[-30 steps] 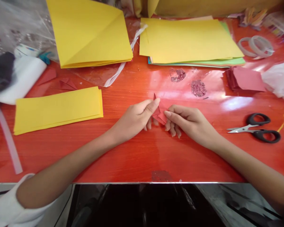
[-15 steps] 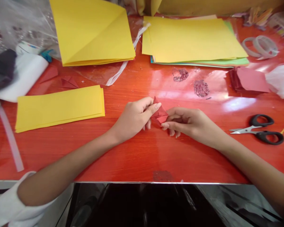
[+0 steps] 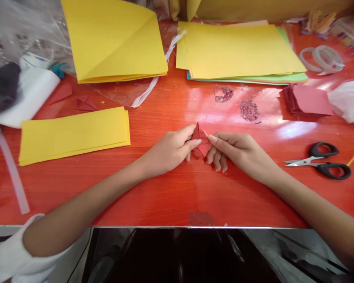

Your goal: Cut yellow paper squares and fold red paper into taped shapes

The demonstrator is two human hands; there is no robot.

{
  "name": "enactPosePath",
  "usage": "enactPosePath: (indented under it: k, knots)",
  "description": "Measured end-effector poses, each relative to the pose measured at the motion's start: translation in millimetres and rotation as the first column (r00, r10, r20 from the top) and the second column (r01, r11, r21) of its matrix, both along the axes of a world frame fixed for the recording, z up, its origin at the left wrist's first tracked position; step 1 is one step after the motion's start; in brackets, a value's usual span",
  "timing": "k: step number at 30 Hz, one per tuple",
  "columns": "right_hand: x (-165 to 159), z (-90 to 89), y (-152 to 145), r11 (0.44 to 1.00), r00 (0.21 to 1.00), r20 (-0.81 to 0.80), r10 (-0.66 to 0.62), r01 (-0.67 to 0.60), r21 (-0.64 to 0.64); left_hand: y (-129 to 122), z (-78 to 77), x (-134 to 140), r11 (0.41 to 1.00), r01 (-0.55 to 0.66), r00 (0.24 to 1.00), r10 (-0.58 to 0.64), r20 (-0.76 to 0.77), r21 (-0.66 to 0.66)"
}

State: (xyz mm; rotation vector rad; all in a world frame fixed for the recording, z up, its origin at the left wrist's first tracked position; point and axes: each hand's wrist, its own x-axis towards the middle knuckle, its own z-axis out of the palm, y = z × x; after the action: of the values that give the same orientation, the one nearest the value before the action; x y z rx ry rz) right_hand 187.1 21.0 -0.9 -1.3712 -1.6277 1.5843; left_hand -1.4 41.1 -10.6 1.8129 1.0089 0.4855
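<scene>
Between my two hands, above the middle of the red table (image 3: 153,200), is a small folded red paper piece (image 3: 204,148) with a pointed top. My left hand (image 3: 177,148) pinches its left side between thumb and fingers. On the other side my right hand (image 3: 231,149) grips the paper's right edge, thumb on top and the other fingers curled below. Parts of the paper are covered by my fingers. Two more folded red paper pieces, one of them a small triangle (image 3: 86,103), lie at the left behind a stack of yellow paper strips (image 3: 75,133).
Scissors (image 3: 315,161) lie right of my right arm, pointing left. Large yellow sheets (image 3: 118,43) and a stack of coloured paper (image 3: 238,49) lie at the back. Cut red paper pieces (image 3: 311,100), tape rolls (image 3: 327,59) and a white plastic bag (image 3: 349,98) are at the right.
My right thumb has moved up from the paper's lower corner to its upper right edge. The paper's pointed top has shifted slightly right and turned more upright, with my left hand following.
</scene>
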Motion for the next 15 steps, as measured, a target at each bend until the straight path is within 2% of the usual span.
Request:
enactPosePath:
  k: [10, 15]
  knots:
    - [-0.8, -3.3, -2.1, 0.996, 0.998, -0.015, -0.054, 0.054, 0.072, -1.3, -4.7, 1.6, 0.999, -0.034, 0.998, 0.035, 0.043, -0.03]
    - [-3.1, -1.5, -2.0, 0.998, 1.0, 0.02, -0.009, 0.008, 0.062, -2.2, -7.7, 0.7, 0.998, -0.037, 0.998, 0.039, 0.049, -0.042]
